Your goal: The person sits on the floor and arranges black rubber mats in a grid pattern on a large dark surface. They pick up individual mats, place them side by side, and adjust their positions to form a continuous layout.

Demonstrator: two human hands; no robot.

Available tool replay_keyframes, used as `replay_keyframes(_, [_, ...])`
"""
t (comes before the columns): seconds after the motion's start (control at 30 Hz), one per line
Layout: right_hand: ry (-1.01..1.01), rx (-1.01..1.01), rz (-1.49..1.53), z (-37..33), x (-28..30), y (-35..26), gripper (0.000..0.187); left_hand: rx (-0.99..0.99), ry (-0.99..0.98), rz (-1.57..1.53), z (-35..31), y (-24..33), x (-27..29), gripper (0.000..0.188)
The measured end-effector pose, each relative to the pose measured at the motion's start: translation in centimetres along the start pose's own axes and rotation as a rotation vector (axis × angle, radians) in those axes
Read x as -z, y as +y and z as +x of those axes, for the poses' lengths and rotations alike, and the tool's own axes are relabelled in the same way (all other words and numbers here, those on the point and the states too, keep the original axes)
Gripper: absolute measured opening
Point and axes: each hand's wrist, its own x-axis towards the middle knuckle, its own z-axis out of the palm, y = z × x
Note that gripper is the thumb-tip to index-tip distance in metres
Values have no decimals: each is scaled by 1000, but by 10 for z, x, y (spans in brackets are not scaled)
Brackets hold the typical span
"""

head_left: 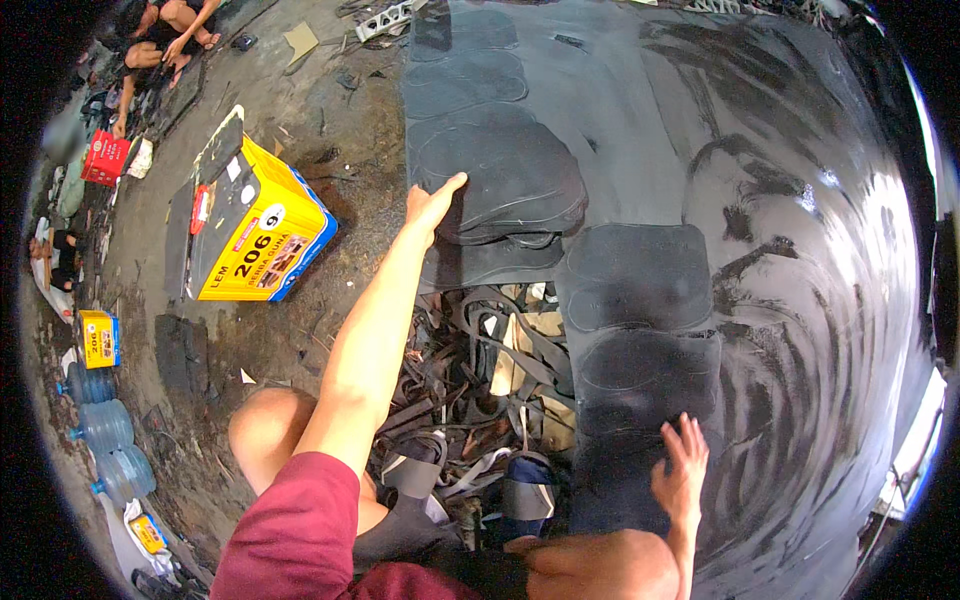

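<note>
My left hand [433,208] reaches forward to the left edge of a stack of black rubber sole pieces [510,165]. Its thumb lies over the edge and the other fingers are mostly hidden, apparently curled round it. Curved sole outlines are marked on the pieces. My right hand [684,468] is open, fingers spread, at the right edge of a row of similar black pieces [645,370]. These lie along the near border of a large black sheet [800,300] with glossy, swirling smears.
Black offcut strips [480,350] lie in a heap between my feet and the sheet. A yellow and blue tin [265,235] stands at the left. Further left are a smaller yellow tin [100,338], clear blue bottles [105,425] and a red box [105,158] by another person [160,45].
</note>
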Motion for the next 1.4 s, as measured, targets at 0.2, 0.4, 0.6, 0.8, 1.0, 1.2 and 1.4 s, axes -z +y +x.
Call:
replay_keyframes(0.2, [-440, -150, -187, -104, -10, 12, 102, 104, 90, 49, 2, 36, 12, 96])
replay_keyframes(0.4, [-113, -372, -96, -62, 7, -16, 113, -362, 43, 233, 32, 83, 30, 91])
replay_keyframes(0.6, [169, -628, 159, -66, -57, -4, 117, -66, 368, 518, 86, 27, 27, 79])
replay_keyframes(0.8, [-25, -690, -93, -44, -31, -41, 61, -125, 211, 480, 56, 10, 14, 82])
replay_keyframes(1.0, [249, -929, 150, -79, -41, -14, 52, -130, 286, 561, 19, 22, 5, 85])
replay_keyframes(1.2, [419, -1630, 371, 30, -57, -13, 122, -115, 335, 388, 54, 22, 13, 76])
replay_keyframes(1.4, [461, -1415, 745, -31, -35, 46, 44, -301, 419, 630, -1, 60, -9, 55])
